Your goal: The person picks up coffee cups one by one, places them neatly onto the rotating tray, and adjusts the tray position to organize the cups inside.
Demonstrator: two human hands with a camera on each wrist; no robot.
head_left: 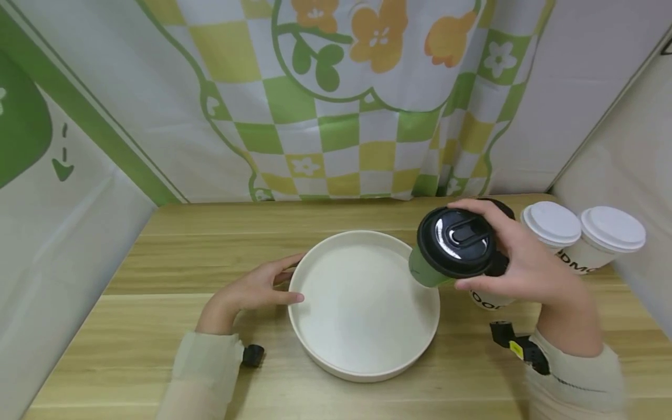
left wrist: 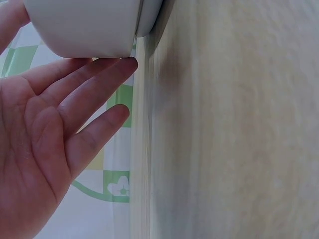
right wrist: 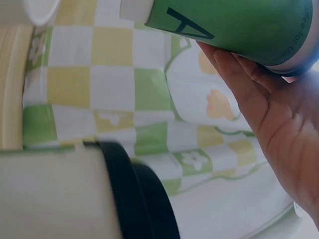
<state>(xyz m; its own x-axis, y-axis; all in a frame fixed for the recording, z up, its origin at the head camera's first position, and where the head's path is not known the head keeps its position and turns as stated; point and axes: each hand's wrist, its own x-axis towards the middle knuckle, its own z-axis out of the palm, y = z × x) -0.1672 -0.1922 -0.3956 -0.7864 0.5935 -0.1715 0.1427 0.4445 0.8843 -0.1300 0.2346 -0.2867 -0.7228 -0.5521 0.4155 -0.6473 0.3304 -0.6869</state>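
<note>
My right hand (head_left: 530, 265) grips a green paper coffee cup (head_left: 427, 269) with a glossy black lid. The cup is held up over the right rim of a round cream tray (head_left: 362, 303). In the right wrist view the cup (right wrist: 234, 30) shows a dark letter A and a white band at its base. At the tray's left side is my left hand (head_left: 257, 289), its thumb at the rim. In the left wrist view its nearly straight fingers (left wrist: 94, 89) touch the tray's outer wall (left wrist: 89, 25).
Two white-lidded paper cups, a nearer one (head_left: 551, 223) and a farther one (head_left: 611, 233), stand at the right. Another black-lidded cup (right wrist: 55, 194) shows in the right wrist view, partly hidden by my right hand in the head view. A checked cloth (head_left: 336, 134) hangs behind the wooden table (head_left: 194, 251).
</note>
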